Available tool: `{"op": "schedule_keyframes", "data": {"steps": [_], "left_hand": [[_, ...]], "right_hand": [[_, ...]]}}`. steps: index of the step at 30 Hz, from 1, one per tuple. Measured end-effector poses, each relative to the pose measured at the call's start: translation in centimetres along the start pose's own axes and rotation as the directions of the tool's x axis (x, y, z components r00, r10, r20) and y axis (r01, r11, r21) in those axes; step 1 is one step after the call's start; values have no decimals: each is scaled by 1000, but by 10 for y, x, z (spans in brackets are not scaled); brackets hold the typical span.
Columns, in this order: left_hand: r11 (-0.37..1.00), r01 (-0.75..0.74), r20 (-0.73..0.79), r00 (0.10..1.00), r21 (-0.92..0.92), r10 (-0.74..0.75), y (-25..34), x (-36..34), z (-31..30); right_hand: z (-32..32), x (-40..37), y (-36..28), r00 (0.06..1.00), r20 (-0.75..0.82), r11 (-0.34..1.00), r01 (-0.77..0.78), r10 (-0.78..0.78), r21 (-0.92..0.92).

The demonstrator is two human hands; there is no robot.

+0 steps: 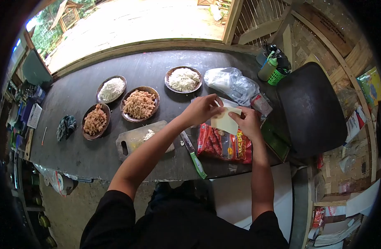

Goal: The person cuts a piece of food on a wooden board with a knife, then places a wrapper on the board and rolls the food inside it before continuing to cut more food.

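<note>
While left hand (203,110) and right hand (249,123) hold pale square sheet (226,121), red packet (213,144) lies below, yellow lettering (241,143) unreadable.

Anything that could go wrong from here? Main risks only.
1. The pale sheet looks thin, with the left hand at its upper edge and the right hand gripping its side; uneven pulling might tear it.
2. The knife lies uncovered, handle end by the table's near edge; a bump could send it off.
3. The left forearm crosses over the cutting board; lowering it might smear the white crumbs there.
</note>
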State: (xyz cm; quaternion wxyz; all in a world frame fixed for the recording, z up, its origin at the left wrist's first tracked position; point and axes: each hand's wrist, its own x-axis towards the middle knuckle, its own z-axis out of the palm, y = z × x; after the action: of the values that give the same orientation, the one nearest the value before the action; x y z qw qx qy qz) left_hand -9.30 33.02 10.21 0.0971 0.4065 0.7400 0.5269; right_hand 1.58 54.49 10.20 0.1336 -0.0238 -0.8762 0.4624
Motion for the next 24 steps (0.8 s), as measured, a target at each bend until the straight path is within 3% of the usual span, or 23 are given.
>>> {"op": "schedule_keyframes", "data": {"steps": [2, 3, 4, 6, 7, 8, 11, 13, 14, 16, 20, 22, 24], "left_hand": [[998, 19, 98, 995, -56, -13, 6, -26, -18], [986, -15, 47, 999, -166, 23, -11, -39, -16], [987, -9, 37, 999, -161, 15, -10, -53, -24], [975, 207, 88, 976, -83, -200, -9, -83, -44], [954, 228, 64, 974, -197, -219, -13, -99, -53], [952, 234, 51, 972, -195, -228, -18, -117, -63], [955, 276, -96, 953, -112, -287, -25, -168, -93], [914, 406, -211, 893, -3, -397, -21, -200, -110], [911, 412, -219, 889, -4, -403, -27, -216, -116], [894, 448, -324, 848, 16, -419, -44, -245, -127], [856, 516, -352, 809, 40, -471, -64, -282, -147], [844, 535, -359, 797, 45, -486, -68, -291, -151], [833, 551, -362, 787, 48, -499, -70, -297, -154]], "right_hand": [[16, -2, -15, 997, 75, 995, 11, -19, 95], [26, -3, -20, 994, 105, 991, 10, -24, 132], [39, -5, -23, 993, 117, 990, 15, -31, 137], [68, -6, -27, 968, 251, 970, -42, -20, 239], [85, -8, -32, 955, 295, 961, -57, -27, 272], [102, -10, -39, 951, 308, 960, -54, -35, 276], [154, -21, -66, 922, 379, 946, -52, -77, 319], [188, -28, -84, 911, 401, 967, -9, -97, 253], [201, -32, -97, 880, 474, 962, -111, -20, 248], [235, -36, -105, 868, 495, 956, -103, -49, 275], [281, -36, -113, 829, 559, 979, -96, -21, 179], [297, -37, -113, 854, 466, 970, 240, -230, 39], [308, -36, -109, 853, 468, 968, 251, -231, 21]]}}
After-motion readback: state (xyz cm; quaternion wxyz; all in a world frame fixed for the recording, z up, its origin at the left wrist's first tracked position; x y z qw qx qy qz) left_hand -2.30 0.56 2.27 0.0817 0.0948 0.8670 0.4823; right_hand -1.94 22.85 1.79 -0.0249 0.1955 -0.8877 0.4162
